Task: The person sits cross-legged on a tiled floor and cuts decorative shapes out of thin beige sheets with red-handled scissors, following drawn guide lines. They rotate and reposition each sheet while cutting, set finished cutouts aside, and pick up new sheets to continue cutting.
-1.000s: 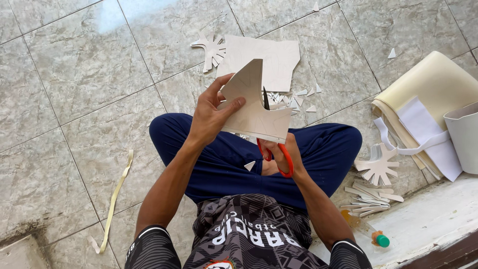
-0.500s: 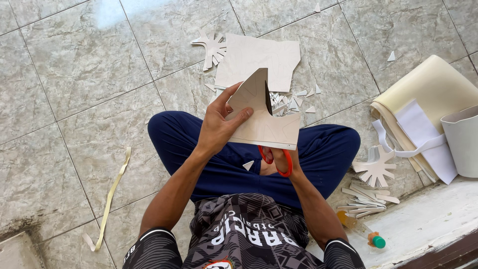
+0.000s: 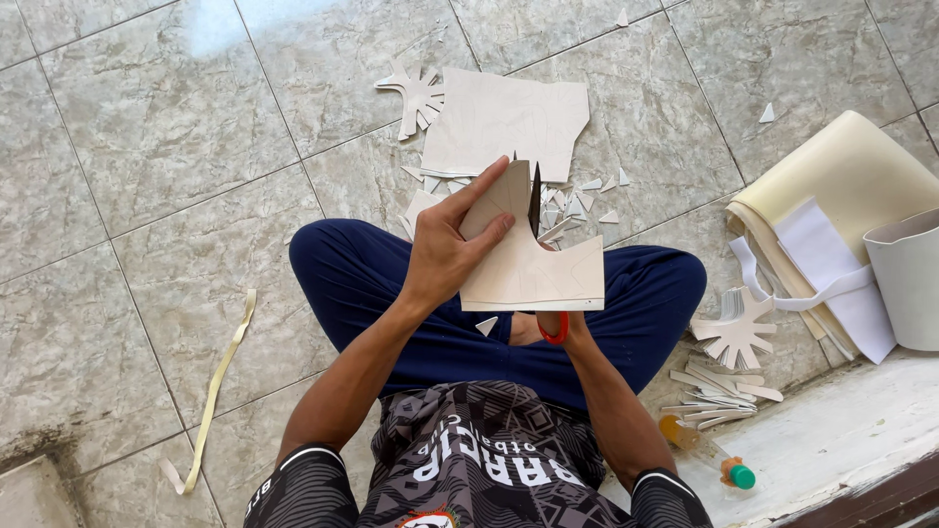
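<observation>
The grey marbled tile floor (image 3: pixel 147 147) carries everything here, and the person sits cross-legged on it in dark blue trousers (image 3: pixel 391 284), so the lap serves as a catch for offcuts. At about two o'clock lies a rolled cream foam sheet (image 3: pixel 861 176) with a white strip draped over it, kept within reach of the right arm, and a pale grey plastic bucket (image 3: pixel 905 279) stands touching its lower edge at three o'clock. At twelve o'clock a large flat beige card sheet with cut-out edges (image 3: pixel 509 117) lies on the floor, with small triangular beige scraps (image 3: pixel 587 196) scattered just below it. The beige card piece being cut (image 3: pixel 533 269) is held up over the knees at the centre, lifted clear of the floor so the blades can pass through it. The left hand (image 3: pixel 445 259) is closed around its left edge, thumb on top and fingers spread over the face, steadying it. The right hand (image 3: pixel 558 328) is mostly hidden under the card; its grip sits in the red scissor handles (image 3: pixel 555 330), and the dark blades rise through a slit at the card's top. At four o'clock lie fan-shaped beige cut-outs (image 3: pixel 734 332), thin strips (image 3: pixel 714 391), and a small amber glue bottle with green cap (image 3: pixel 704 452). A long cream strip (image 3: pixel 220 376) lies at eight o'clock.
</observation>
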The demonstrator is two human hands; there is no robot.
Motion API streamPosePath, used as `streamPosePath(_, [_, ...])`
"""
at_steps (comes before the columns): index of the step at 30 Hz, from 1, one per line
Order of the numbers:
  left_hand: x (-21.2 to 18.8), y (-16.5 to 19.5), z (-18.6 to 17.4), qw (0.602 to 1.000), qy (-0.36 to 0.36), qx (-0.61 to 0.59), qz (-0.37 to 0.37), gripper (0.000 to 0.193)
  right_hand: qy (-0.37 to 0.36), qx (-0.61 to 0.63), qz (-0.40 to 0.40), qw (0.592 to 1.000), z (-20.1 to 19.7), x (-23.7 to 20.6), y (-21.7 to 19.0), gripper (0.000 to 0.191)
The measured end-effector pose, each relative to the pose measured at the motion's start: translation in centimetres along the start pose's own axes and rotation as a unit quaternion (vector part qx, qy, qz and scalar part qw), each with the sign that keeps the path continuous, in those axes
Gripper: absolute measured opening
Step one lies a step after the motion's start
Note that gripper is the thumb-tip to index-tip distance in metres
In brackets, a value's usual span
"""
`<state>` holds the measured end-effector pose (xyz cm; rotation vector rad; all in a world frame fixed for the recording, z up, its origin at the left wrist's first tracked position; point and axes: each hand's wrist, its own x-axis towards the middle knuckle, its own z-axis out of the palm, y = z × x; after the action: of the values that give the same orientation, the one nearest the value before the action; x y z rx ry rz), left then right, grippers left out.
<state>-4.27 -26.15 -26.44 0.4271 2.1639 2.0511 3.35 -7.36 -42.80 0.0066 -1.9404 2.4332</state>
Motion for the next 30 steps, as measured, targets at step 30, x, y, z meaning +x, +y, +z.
streamPosePath(30, [1.4,-5.3,2.4,0.933,0.202,-0.293,-0.056,0.031,-0.021,-0.093,0.058,0.994,4.9,2.7,-7.8,0.05])
